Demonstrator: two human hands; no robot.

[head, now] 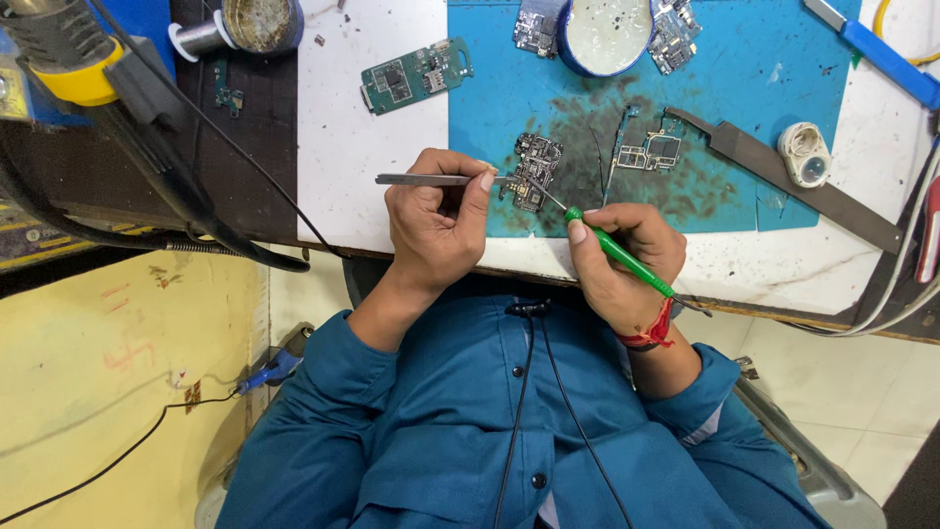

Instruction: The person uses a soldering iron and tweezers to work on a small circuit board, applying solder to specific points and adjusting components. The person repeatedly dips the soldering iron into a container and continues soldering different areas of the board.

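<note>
1. The left hand (436, 220) was closed around metal tweezers (431, 179), tips pinning the small circuit board (534, 171) just beyond its fingers.
2. The right hand (627, 260) gripped a green screwdriver (617, 252) pen-style, tip on the board.
3. Keeping the tweezers steady and the pressure light seemed wise.

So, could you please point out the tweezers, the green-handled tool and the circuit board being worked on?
tweezers (421, 179): head view, middle of the metal shaft.
green-handled tool (627, 260): head view, green handle.
circuit board (534, 168): head view, board's centre.
</note>
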